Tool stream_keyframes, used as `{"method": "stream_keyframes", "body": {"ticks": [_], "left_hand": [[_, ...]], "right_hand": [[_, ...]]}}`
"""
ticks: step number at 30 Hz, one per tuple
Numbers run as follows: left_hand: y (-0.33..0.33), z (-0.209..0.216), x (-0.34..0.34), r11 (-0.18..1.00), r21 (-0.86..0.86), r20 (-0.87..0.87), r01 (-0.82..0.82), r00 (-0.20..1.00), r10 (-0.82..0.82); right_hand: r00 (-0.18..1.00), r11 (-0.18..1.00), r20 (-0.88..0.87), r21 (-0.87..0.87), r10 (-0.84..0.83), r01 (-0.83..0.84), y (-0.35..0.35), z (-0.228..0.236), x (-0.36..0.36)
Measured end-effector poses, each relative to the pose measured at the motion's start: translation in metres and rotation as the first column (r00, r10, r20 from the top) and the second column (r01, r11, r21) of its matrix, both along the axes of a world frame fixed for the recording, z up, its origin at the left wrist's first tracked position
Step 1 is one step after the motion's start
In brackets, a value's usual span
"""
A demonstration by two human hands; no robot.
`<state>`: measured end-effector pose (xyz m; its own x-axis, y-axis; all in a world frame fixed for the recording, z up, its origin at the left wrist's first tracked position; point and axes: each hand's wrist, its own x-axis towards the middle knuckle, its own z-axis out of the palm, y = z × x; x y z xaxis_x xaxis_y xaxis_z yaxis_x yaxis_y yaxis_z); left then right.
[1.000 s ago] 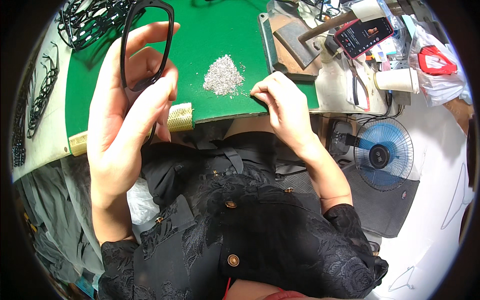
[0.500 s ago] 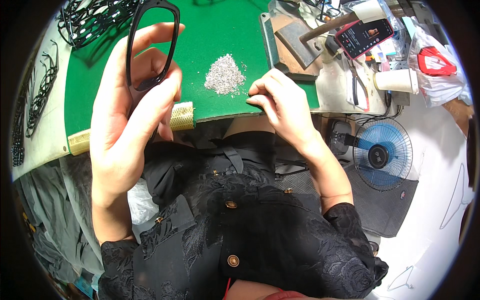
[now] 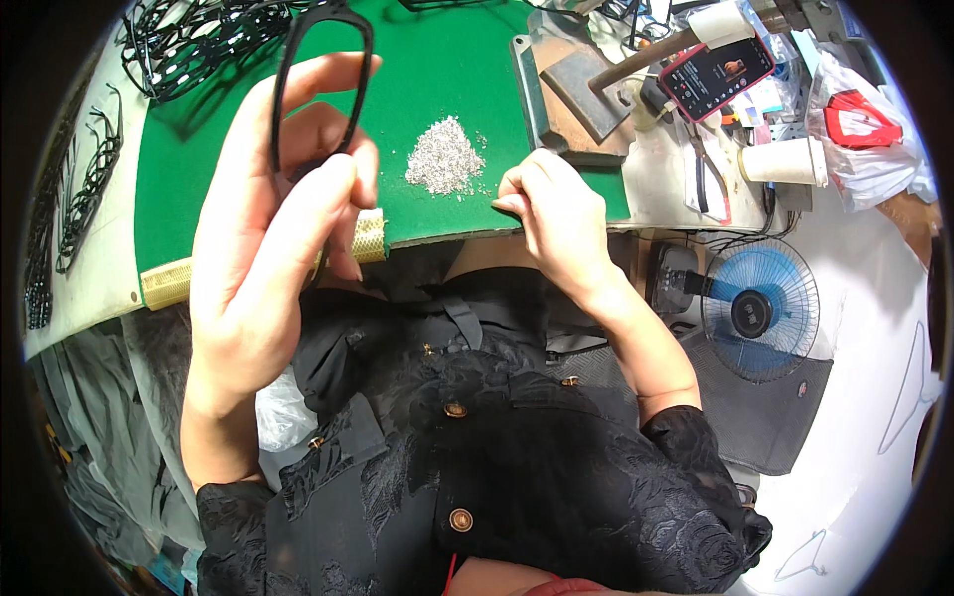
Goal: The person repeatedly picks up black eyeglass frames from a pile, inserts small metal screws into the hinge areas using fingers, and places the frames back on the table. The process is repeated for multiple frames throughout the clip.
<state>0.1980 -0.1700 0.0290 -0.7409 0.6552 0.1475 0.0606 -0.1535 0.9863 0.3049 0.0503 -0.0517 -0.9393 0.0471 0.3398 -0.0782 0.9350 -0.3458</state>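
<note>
My left hand (image 3: 273,228) is closed around a black eyeglass frame (image 3: 369,70), raised over the left part of the green mat (image 3: 417,60). One rim of it stands upright above my fingers. On the mat lies a heap of tiny shiny metal pieces (image 3: 444,159). Just right of that heap, my right hand (image 3: 561,219) rests at the mat's near edge, thumb and forefinger pinched together. Whatever is between those fingertips is too small or too hidden to make out.
Black eyeglass frames (image 3: 189,50) are piled at the far left, with more frames (image 3: 91,189) along the left edge. A metal block (image 3: 586,89) with a hammer-like tool, a phone (image 3: 717,74) and a white cup (image 3: 785,162) stand at the right. Below them is a blue fan (image 3: 750,310).
My left hand and the eyeglass frame have shifted slightly to the right and turned a little. My right hand has dropped slightly nearer the mat's edge, still pinched.
</note>
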Motion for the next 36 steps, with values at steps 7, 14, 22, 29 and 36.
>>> {"method": "stream_keyframes", "body": {"ticks": [7, 14, 22, 29, 36], "left_hand": [[0.018, 0.034, 0.017, 0.969, 0.074, 0.300, 0.236, 0.921, -0.247], [0.040, 0.052, 0.029, 0.793, 0.100, 0.513, 0.602, 0.651, -0.559], [0.045, 0.040, 0.040, 0.789, 0.058, 0.448, 0.612, 0.690, -0.568], [0.047, 0.032, 0.047, 0.809, -0.065, 0.268, 0.585, 0.791, -0.550], [0.047, 0.033, 0.042, 0.759, 0.030, 0.387, 0.651, 0.692, -0.609]], "right_hand": [[0.997, 0.755, -0.037, -0.651, 0.073, -0.080, 0.024, 0.026, 0.000], [0.864, 0.694, -0.464, -0.558, 0.194, -0.456, 0.020, 0.090, -0.011], [0.908, 0.647, -0.407, -0.667, 0.100, -0.370, 0.016, 0.082, -0.002], [0.921, 0.579, -0.384, -0.739, 0.059, -0.345, 0.014, 0.084, 0.007], [0.923, 0.597, -0.381, -0.729, 0.054, -0.336, 0.018, 0.082, 0.009]]}}
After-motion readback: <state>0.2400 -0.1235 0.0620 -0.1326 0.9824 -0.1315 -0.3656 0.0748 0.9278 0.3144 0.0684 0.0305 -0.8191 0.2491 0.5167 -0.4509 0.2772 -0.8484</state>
